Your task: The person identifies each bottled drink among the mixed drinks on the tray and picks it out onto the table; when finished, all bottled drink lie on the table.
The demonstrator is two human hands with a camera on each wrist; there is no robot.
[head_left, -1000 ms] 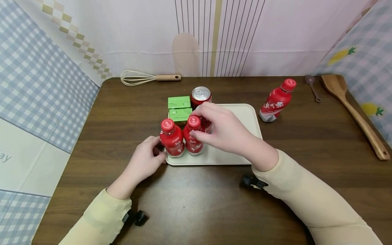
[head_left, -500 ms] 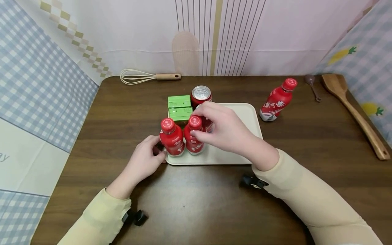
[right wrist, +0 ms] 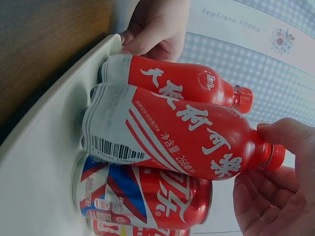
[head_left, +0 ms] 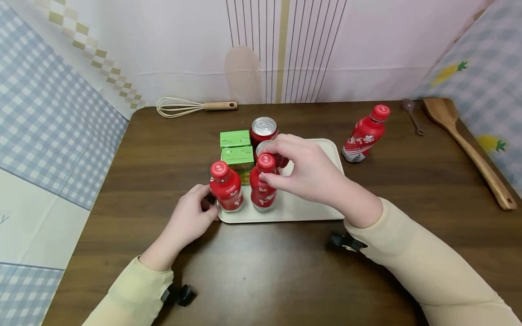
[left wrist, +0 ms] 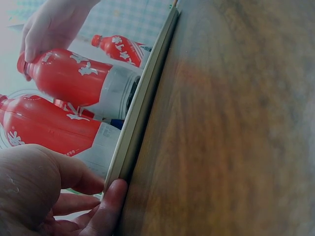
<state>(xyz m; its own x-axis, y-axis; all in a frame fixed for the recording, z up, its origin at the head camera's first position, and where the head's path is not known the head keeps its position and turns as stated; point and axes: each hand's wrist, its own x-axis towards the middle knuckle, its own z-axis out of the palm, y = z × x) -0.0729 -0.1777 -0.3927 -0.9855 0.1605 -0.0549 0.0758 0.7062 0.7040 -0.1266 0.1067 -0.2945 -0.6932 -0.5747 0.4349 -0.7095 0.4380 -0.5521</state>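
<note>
My right hand pinches a red plastic cola bottle by its neck, just under the cap. That bottle stands upright on the cream tray. A second red cola bottle stands on the tray to its left, with a narrow gap between them in the head view. At the tray's front left corner, my left hand pinches the rim between thumb and fingers, close beside the second bottle. Green boxes and red drink cans stand behind the bottles; my right hand partly hides the nearer can.
Another red bottle stands on the table right of the tray. A whisk lies along the back edge. A small dark spoon and a wooden spatula lie at the far right.
The bottle in my right hand has moved slightly right, away from the other bottle, so a gap has opened. My left hand stays at the tray corner. The head view has shifted a little.
</note>
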